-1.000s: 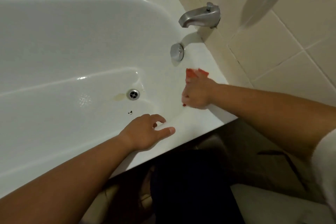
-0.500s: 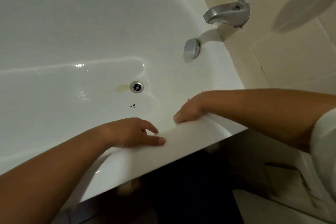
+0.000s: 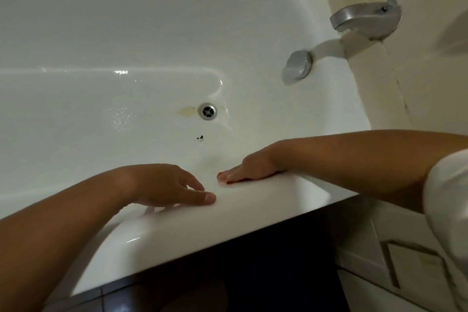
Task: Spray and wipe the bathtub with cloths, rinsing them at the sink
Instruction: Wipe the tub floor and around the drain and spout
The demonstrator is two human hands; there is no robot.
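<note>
The white bathtub (image 3: pixel 202 225) fills the view, its near rim running across the lower middle. My right hand (image 3: pixel 250 167) lies flat just inside the rim, its straight fingers pressing on a red cloth (image 3: pixel 234 181), of which only a thin edge shows under the fingertips. My left hand (image 3: pixel 162 185) rests on the rim a little to the left, with the thumb stretched out, the fingers loosely bent and nothing held. A small gap separates the two hands.
The round drain (image 3: pixel 207 111) sits in the tub floor beside a yellowish stain (image 3: pixel 186 111), with dark specks (image 3: pixel 200 138) nearer me. A metal overflow plate (image 3: pixel 297 66) and spout (image 3: pixel 367 18) are at the right end, against the beige tiled wall (image 3: pixel 405 83). Dark floor (image 3: pixel 253 273) lies below the rim.
My right hand came down from the tub's right end, where it gripped the red cloth, to press flat inside the near rim, sliding left. My left hand stayed on the rim.
</note>
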